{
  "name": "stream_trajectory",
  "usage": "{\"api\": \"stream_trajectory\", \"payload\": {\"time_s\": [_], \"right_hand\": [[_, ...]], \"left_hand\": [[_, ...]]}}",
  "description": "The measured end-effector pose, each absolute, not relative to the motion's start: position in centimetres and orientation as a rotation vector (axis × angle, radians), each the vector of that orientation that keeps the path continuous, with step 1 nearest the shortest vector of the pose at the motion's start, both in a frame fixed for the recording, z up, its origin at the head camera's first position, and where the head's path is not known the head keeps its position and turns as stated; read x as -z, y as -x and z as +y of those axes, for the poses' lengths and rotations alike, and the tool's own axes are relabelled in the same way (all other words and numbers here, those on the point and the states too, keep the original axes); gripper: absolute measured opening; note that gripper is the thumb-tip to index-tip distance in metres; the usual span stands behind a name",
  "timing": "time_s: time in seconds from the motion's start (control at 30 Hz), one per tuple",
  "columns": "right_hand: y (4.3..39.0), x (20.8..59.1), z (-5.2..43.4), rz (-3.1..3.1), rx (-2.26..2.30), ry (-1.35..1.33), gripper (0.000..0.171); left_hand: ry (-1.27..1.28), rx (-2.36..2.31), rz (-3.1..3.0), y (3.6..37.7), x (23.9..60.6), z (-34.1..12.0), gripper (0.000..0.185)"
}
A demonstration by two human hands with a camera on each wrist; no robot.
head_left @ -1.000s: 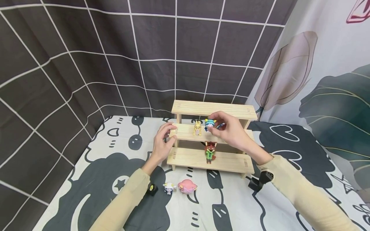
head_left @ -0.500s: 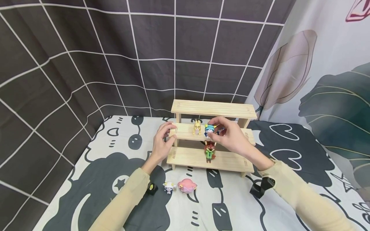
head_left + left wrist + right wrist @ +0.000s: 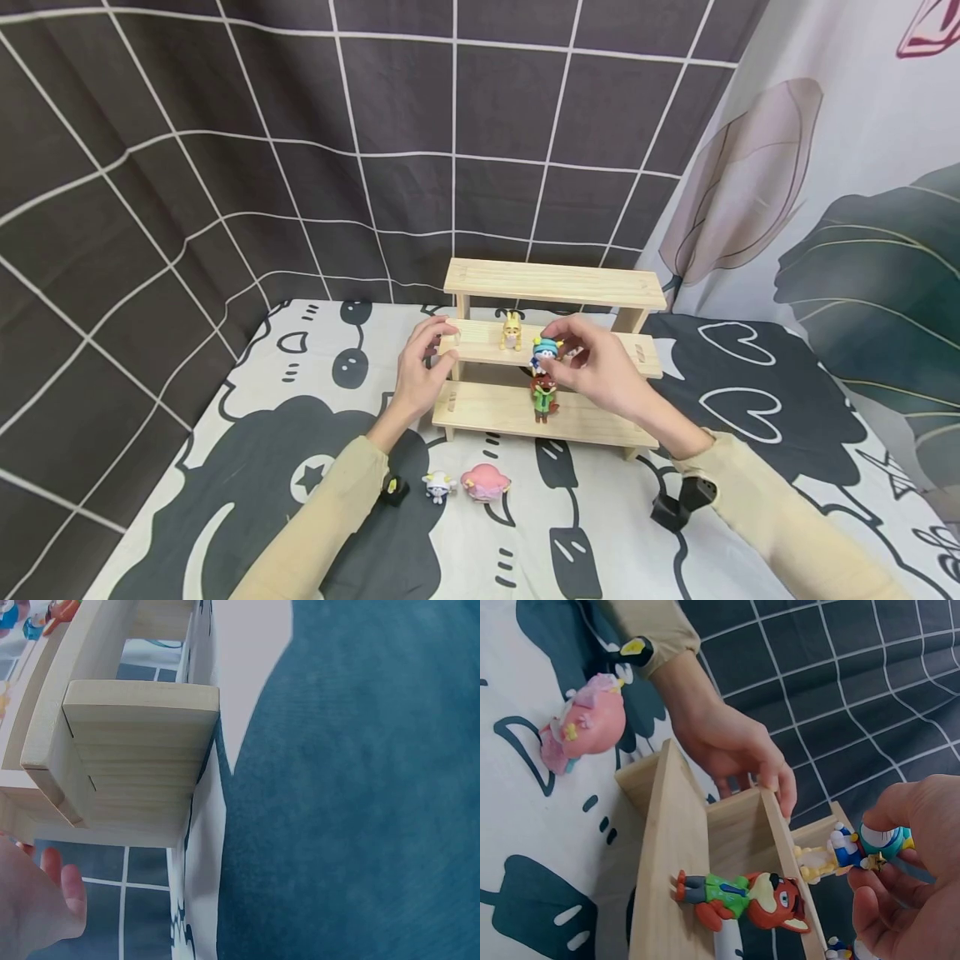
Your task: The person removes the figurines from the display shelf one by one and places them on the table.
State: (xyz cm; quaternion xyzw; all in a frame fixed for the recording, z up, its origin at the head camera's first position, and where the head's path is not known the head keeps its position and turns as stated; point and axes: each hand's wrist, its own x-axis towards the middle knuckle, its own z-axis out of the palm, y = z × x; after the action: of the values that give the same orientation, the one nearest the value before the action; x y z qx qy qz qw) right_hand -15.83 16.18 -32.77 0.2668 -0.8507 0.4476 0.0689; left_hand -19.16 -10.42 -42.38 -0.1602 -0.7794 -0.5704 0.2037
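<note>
My right hand [image 3: 603, 367] pinches a small figurine [image 3: 545, 353] with a teal striped hat and yellow horns. It overlaps the front of the middle shelf in the head view, right above the fox figurine [image 3: 543, 402] in a green shirt, which stands on the lowest shelf. At the left end of the three-tier wooden display stand [image 3: 555, 282], my left hand [image 3: 423, 371] grips the middle shelf between thumb and fingers. A yellow long-eared figurine [image 3: 512, 332] stands on that shelf, left of the held one. The left wrist view shows the stand's side panel [image 3: 142, 742].
On the patterned cloth in front of the stand sit a white figurine [image 3: 438, 486] and a pink round-hatted figurine [image 3: 486, 482]. Another blue-and-white figurine [image 3: 842, 949] is partly visible at the bottom of the right wrist view. A dark grid curtain [image 3: 405, 192] hangs behind.
My right hand has moved the teal-hatted figurine toward me and lower in the head view, from beside the yellow figurine to above the fox. My left hand has stayed on the shelf end.
</note>
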Motion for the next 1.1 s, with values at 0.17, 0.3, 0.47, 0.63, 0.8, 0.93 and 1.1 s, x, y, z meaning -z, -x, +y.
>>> {"api": "stream_trajectory", "payload": {"time_s": [0.17,0.3,0.47,0.63,0.8,0.93,1.1], "right_hand": [[15.4,33.3,16.3,-2.569,-1.353,-0.789,0.029],[15.2,33.6,16.3,-2.578,-1.359,-0.77,0.028],[14.8,33.8,16.4,-2.586,-1.375,-0.77,0.028],[14.2,34.2,16.4,-2.582,-1.393,-0.79,0.03],[13.7,34.6,16.4,-2.581,-1.39,-0.818,0.033],[13.3,34.7,16.3,-2.591,-1.378,-0.827,0.033],[12.9,34.9,16.2,-2.609,-1.364,-0.815,0.032]], "left_hand": [[0.447,1.589,-2.177,19.1,42.3,-10.4,0.031],[0.451,1.586,-2.184,19.1,42.4,-10.4,0.031],[0.447,1.586,-2.19,19.1,42.4,-10.4,0.031],[0.443,1.59,-2.182,19.1,42.4,-10.4,0.031],[0.45,1.596,-2.176,19.1,42.6,-10.4,0.032],[0.449,1.59,-2.169,19.2,42.6,-10.4,0.032],[0.448,1.585,-2.155,19.3,42.6,-10.4,0.032]]}}
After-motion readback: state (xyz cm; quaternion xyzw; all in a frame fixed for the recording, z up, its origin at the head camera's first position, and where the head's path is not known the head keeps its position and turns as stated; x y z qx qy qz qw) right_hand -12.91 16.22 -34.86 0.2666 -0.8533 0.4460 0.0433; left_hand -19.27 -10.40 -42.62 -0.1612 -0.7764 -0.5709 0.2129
